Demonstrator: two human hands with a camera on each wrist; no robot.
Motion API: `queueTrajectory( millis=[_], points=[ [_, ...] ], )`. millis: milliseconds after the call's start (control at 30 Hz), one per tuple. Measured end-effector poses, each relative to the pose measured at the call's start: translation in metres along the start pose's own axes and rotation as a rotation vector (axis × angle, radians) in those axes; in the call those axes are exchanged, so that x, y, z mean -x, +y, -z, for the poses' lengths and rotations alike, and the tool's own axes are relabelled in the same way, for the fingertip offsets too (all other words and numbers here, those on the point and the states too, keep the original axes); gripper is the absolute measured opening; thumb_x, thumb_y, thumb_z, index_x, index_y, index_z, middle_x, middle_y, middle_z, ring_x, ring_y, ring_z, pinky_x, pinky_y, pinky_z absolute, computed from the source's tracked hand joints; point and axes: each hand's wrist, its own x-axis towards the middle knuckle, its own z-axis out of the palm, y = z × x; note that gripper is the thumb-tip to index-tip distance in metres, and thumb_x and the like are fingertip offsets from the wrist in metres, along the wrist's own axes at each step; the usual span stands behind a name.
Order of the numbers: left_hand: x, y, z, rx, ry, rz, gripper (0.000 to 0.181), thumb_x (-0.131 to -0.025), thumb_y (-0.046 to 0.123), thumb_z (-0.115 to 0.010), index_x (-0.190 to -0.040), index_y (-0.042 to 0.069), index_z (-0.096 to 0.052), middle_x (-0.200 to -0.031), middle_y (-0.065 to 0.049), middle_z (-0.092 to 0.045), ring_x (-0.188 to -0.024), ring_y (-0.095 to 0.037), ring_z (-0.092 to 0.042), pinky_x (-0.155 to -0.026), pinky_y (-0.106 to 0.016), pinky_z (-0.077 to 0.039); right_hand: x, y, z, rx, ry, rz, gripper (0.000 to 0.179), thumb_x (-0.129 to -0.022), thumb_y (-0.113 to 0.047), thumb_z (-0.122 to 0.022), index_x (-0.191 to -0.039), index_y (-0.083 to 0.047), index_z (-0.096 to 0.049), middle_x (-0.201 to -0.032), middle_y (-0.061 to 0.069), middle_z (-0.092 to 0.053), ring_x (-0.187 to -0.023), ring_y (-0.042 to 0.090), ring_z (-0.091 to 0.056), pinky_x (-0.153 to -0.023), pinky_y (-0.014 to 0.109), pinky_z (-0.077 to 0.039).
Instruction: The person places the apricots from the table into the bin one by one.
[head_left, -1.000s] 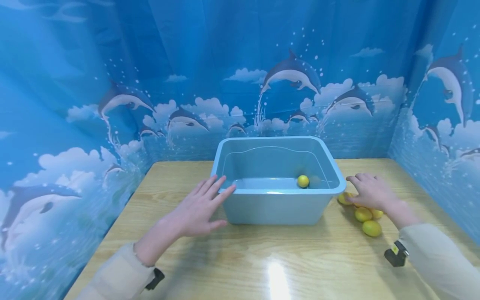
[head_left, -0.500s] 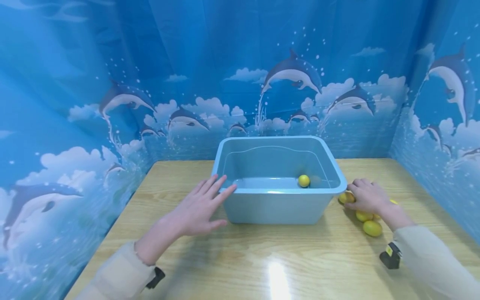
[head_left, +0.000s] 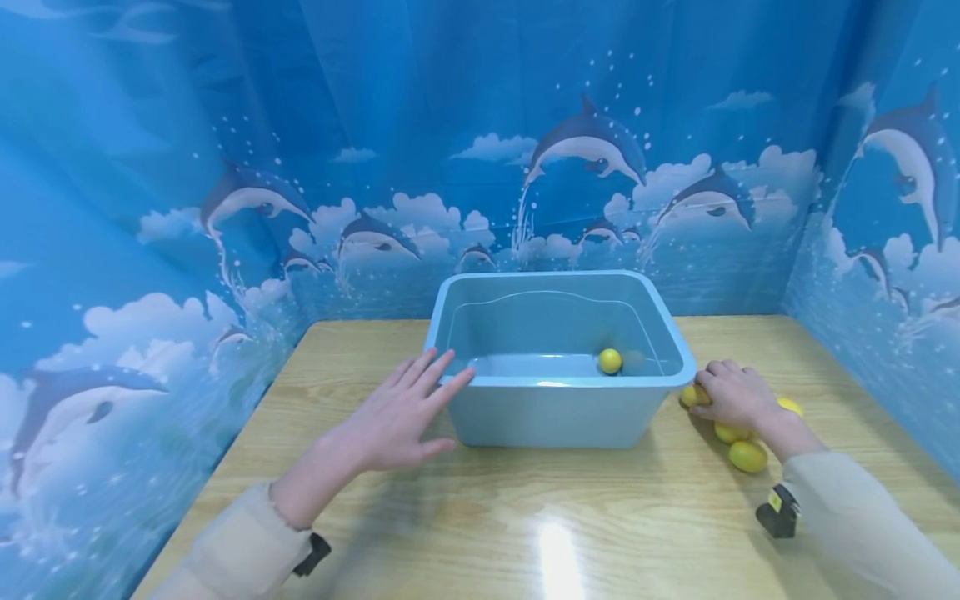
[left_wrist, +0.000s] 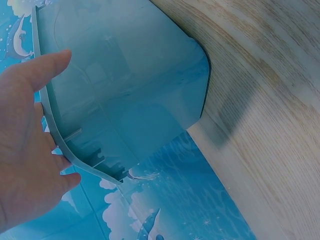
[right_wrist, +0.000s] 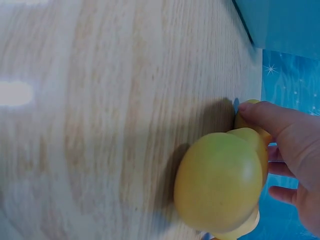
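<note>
A light blue plastic bin (head_left: 551, 417) stands on the table, one yellow lemon (head_left: 610, 361) lying inside at its right end. My left hand (head_left: 386, 421) is at the bin's front left rim, fingers straight and spread. In the left wrist view, the thumb (left_wrist: 47, 70) lies over the bin's outer side. To the right of the bin, my right hand (head_left: 735, 396) holds a lemon (head_left: 692, 395) between thumb and fingers, low by the table. Several other lemons (head_left: 748, 456) lie under and beside that hand, partly hidden by it. One greenish-yellow lemon (right_wrist: 217, 182) looms large in the right wrist view.
The wooden table (head_left: 480, 517) has a bright glare spot near its front. Blue curtains (head_left: 420, 167) printed with dolphins hang behind and on both sides. A small black device (head_left: 778, 511) sits at the right wrist, another (head_left: 312, 555) at the left.
My right hand has come down from above the lemons, and its thumb and fingers have closed round the one nearest the bin. The left hand has stayed in place.
</note>
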Motion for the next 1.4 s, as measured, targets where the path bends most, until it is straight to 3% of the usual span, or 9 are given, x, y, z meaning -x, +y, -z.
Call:
queueTrajectory(
  millis=[267, 467, 700, 933, 1400],
  points=[
    [0.0, 0.0, 0.001, 0.002, 0.005, -0.003, 0.089, -0.084, 0.051, -0.061, -0.151, 0.021, -0.01, -0.154, -0.015, -0.01, -0.138, -0.037, -0.01, -0.109, -0.054, -0.016, 0.0, -0.001, 0.004, -0.018, 0.01, 0.001, 0.041, -0.077, -0.033, -0.073, -0.099, 0.001, -0.062, -0.091, 0.013, -0.057, -0.088, 0.035, -0.052, -0.074, 0.054, -0.043],
    [0.001, 0.0, 0.002, 0.004, 0.009, -0.003, 0.089, -0.084, 0.051, -0.061, -0.151, 0.02, -0.011, -0.153, -0.016, -0.01, -0.138, -0.039, -0.011, -0.109, -0.054, -0.016, 0.002, 0.001, 0.012, -0.041, 0.059, 0.018, 0.053, -0.077, -0.041, -0.071, -0.104, 0.004, -0.062, -0.094, 0.017, -0.058, -0.088, 0.036, -0.052, -0.073, 0.055, -0.044],
    [0.001, -0.001, 0.002, 0.009, 0.002, -0.003, 0.089, -0.084, 0.05, -0.062, -0.151, 0.021, -0.01, -0.154, -0.015, -0.009, -0.138, -0.038, -0.01, -0.109, -0.054, -0.015, 0.002, 0.005, 0.025, -0.046, 0.084, 0.039, 0.049, -0.074, -0.029, -0.074, -0.104, 0.008, -0.06, -0.097, 0.022, -0.057, -0.089, 0.04, -0.053, -0.074, 0.058, -0.043],
    [0.001, -0.001, 0.002, 0.003, 0.005, -0.005, 0.089, -0.084, 0.051, -0.061, -0.151, 0.02, -0.01, -0.154, -0.015, -0.01, -0.138, -0.038, -0.011, -0.109, -0.054, -0.016, -0.001, 0.007, 0.041, -0.05, 0.097, 0.042, 0.049, -0.075, -0.027, -0.073, -0.105, 0.01, -0.059, -0.097, 0.024, -0.057, -0.09, 0.042, -0.053, -0.075, 0.059, -0.043],
    [0.001, 0.0, 0.001, -0.007, 0.002, -0.01, 0.089, -0.084, 0.052, -0.06, -0.151, 0.02, -0.011, -0.153, -0.016, -0.009, -0.138, -0.038, -0.011, -0.109, -0.053, -0.015, -0.004, 0.008, 0.079, 0.053, 0.111, 0.113, 0.042, -0.075, -0.029, -0.074, -0.098, 0.004, -0.063, -0.082, 0.009, -0.056, -0.075, 0.028, -0.054, -0.058, 0.042, -0.046]
  ],
)
